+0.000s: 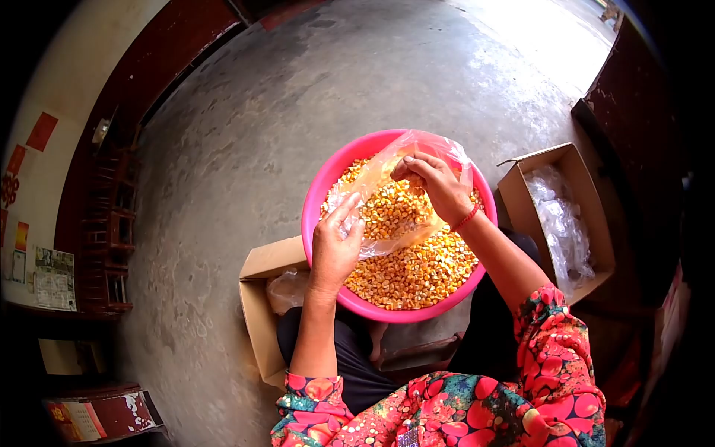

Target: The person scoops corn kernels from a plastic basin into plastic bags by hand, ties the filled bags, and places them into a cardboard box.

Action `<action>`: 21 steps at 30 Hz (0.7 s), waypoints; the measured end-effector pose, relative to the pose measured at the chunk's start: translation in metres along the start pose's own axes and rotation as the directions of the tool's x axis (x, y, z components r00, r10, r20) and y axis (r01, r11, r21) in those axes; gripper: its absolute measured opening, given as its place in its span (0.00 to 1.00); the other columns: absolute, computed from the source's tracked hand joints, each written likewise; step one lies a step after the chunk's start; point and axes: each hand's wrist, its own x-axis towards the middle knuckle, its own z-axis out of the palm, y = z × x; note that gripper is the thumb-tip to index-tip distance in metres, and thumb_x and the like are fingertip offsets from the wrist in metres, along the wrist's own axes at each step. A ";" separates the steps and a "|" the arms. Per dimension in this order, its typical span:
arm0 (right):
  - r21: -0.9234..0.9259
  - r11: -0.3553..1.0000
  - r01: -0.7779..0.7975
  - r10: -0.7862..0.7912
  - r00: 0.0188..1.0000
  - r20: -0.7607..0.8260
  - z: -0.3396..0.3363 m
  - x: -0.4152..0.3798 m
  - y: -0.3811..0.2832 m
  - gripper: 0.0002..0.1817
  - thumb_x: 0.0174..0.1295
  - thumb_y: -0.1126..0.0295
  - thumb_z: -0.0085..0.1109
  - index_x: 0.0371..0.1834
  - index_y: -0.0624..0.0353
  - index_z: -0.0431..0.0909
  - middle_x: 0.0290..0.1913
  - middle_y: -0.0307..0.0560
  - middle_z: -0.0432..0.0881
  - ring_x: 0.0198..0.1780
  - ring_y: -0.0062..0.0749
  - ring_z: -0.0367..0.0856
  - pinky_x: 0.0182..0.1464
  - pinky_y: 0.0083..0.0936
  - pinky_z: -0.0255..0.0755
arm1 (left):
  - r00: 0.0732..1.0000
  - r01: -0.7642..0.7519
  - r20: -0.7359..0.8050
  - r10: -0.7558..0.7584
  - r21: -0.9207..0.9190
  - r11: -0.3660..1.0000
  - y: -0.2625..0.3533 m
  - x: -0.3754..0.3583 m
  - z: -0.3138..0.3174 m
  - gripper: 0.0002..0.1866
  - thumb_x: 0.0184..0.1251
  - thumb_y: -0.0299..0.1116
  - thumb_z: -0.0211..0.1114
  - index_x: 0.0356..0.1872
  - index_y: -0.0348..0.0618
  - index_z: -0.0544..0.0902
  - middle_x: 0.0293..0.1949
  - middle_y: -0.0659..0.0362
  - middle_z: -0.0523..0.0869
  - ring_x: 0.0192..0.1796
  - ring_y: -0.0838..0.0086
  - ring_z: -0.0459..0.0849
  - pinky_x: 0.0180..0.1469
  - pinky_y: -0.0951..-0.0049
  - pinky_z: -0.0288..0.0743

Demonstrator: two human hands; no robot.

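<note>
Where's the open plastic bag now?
In the head view, the open plastic bag is just right of centre, held by the left hand, over corn in the pink basin.

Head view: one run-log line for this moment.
left hand: touching clear bag; right hand: curled over bag opening; corn kernels: in pink basin

At the centre, the round plastic basin (406,316) is glowing hot pink, and its corn kernels (417,281) are mixing golden yellow, orange and cream. The plastic bag (438,145) is showing clear with whitish glints. Right of centre, a bracelet (467,217) is showing red. At the bottom, a shirt (477,410) is wearing petal-like red, pink, teal and black print. The concrete floor (216,186) is spreading mottled grey leftward
</note>
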 end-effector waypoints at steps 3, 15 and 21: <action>-0.209 0.974 0.085 -0.075 0.996 0.056 0.007 -0.006 -0.009 0.14 0.66 0.62 0.53 0.39 0.63 0.80 0.36 0.39 0.81 0.41 0.20 0.77 0.47 0.18 0.71 | 0.997 0.077 0.013 -0.076 -0.031 0.997 0.001 0.000 -0.001 0.21 0.59 0.17 0.57 0.56 0.32 0.76 0.53 0.51 0.81 0.56 0.73 0.77 0.57 0.75 0.71; -0.361 0.932 -0.040 0.357 0.286 0.889 0.054 -0.050 -0.002 0.15 0.62 0.67 0.57 0.50 0.61 0.78 0.42 0.44 0.83 0.45 0.30 0.80 0.50 0.28 0.72 | 0.999 0.022 -0.030 -0.022 -0.024 0.999 -0.001 0.001 0.000 0.20 0.57 0.21 0.60 0.54 0.32 0.77 0.52 0.43 0.81 0.57 0.59 0.79 0.58 0.67 0.71; -0.580 0.589 0.562 0.140 0.636 0.759 0.057 -0.068 0.073 0.19 0.56 0.68 0.56 0.53 0.56 0.76 0.49 0.59 0.78 0.51 0.52 0.77 0.53 0.43 0.70 | 1.000 0.007 -0.025 -0.007 -0.007 1.000 -0.005 0.001 0.001 0.20 0.57 0.22 0.60 0.54 0.32 0.77 0.52 0.43 0.81 0.56 0.58 0.79 0.59 0.67 0.71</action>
